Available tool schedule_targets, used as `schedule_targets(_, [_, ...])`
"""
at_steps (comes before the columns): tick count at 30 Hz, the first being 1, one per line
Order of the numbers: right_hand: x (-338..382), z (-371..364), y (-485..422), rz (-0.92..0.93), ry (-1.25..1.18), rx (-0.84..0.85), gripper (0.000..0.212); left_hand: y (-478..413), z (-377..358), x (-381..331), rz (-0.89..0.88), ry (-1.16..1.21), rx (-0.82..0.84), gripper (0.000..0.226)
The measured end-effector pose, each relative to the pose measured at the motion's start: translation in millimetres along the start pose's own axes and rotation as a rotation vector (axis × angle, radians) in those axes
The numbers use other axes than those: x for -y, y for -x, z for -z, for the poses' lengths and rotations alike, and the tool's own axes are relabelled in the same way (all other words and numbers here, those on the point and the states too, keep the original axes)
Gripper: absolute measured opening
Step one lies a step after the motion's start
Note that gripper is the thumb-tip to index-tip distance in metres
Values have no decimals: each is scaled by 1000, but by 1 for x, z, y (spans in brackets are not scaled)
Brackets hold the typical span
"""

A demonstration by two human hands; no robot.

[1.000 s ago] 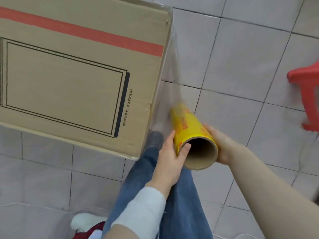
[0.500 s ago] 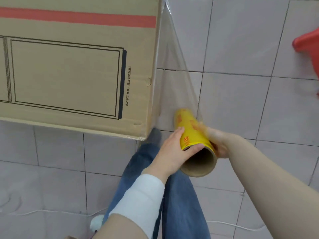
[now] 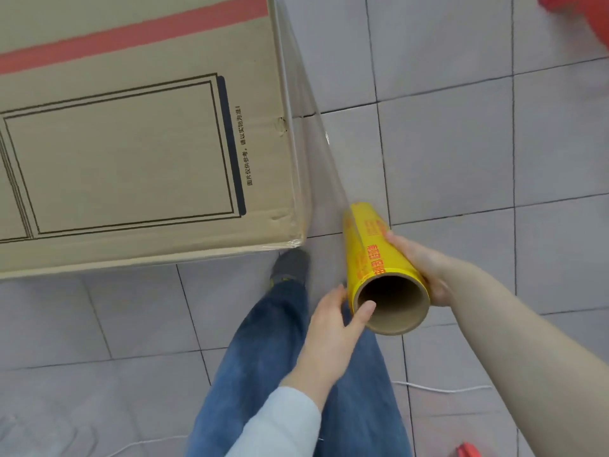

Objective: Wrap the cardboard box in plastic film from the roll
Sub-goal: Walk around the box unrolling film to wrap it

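L hand (image 3: 331, 324) slid down roll (image 3: 367, 255) — film (image 3: 314, 153) taut

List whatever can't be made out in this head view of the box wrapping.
All in the head view:
- Cardboard box: top and left cut off by frame edges; far sides hidden by the box itself, so wrap coverage is unknown.
- Plastic film: transparent; lower edge fades against the tiles.
- Right hand: most fingers hidden behind the roll.
- Red object: cut off by the top right corner, blurred.

cardboard box (image 3: 131, 153) — left and top cut off | red object (image 3: 586, 14) — mostly out of frame
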State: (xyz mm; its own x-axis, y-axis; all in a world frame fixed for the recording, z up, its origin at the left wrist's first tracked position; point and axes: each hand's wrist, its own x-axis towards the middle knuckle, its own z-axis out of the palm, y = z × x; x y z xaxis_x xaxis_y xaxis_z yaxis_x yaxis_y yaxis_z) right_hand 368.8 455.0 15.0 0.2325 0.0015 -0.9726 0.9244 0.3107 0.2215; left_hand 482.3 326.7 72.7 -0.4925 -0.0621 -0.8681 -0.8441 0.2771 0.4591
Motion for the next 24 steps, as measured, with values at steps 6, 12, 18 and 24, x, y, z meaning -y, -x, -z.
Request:
schedule_targets(6, [-26,-21,-13,-44,162,-20,72,-27,23,-8,-98,-273,240,91])
schedule_targets(12, [-46,-12,-12,32,-2,25,64,-18,25,13,-136,-331,194,75])
schedule_targets(18, [-75,-42,-16,109,-185,-5,64,30,19,52,-43,66,-107,85])
schedule_targets(24, [-88,-93,-23,76,-476,185,63,32,62,65,-38,-83,-44,49])
